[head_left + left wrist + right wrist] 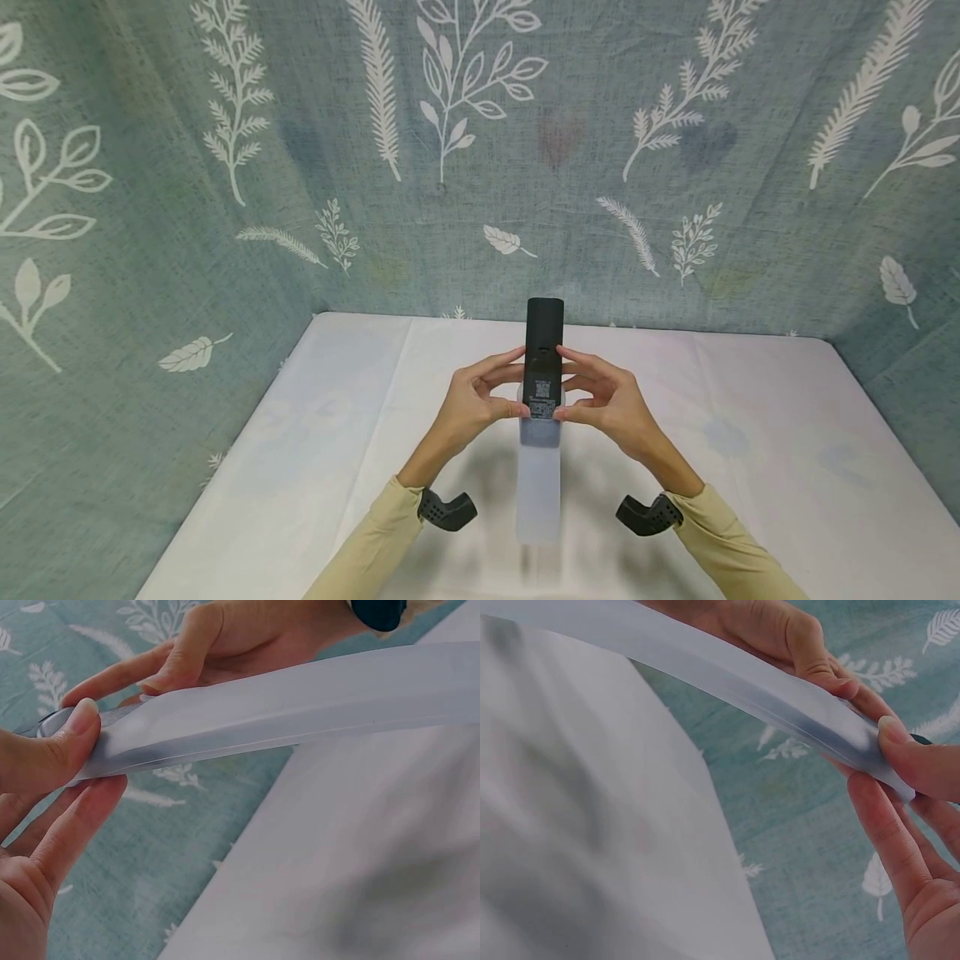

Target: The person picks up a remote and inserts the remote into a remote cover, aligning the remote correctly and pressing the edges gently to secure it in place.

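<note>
A black remote control (544, 333), its back with a printed label facing up, has its lower end inside the mouth of a translucent plastic sleeve (538, 492). The rest of the sleeve hangs long and flat toward the person. My left hand (471, 398) pinches the left edge at the sleeve's mouth, thumb on top and fingers beneath. Opposite it, my right hand (613, 402) pinches the right edge the same way. In the left wrist view, the sleeve (300, 709) bows out from the fingertips. The right wrist view shows the sleeve (727, 671) covering most of the remote.
Below the hands lies a table with a white cloth (420, 367). A grey-green curtain (450, 225) printed with white leaves hangs behind it and along the left side. Dark wrist devices (448, 510) sit on both forearms.
</note>
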Tool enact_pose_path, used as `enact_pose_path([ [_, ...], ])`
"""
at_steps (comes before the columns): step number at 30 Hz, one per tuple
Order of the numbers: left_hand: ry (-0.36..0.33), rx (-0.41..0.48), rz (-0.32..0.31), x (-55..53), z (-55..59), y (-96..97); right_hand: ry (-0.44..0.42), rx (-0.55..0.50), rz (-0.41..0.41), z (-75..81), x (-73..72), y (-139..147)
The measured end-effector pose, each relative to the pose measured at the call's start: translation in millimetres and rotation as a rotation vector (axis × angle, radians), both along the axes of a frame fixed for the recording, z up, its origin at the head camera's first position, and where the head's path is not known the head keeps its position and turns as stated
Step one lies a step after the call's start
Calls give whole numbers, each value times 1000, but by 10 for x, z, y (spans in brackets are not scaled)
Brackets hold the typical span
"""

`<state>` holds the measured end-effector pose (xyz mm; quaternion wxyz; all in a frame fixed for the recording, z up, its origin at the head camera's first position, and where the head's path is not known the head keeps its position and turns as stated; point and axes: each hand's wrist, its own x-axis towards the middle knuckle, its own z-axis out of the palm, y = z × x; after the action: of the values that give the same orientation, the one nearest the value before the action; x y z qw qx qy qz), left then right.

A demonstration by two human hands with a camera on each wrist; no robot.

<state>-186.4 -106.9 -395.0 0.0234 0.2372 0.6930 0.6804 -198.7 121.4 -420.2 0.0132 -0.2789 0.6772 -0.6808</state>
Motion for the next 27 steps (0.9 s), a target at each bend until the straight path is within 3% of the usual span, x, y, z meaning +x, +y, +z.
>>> enact_pose_path([
  [18,0,1,10,7,-26,-21,-7,-6,-3,-9,2,-21],
  [27,-8,14,11,-117,-247,-45,-12,-9,-7,-12,5,-31],
])
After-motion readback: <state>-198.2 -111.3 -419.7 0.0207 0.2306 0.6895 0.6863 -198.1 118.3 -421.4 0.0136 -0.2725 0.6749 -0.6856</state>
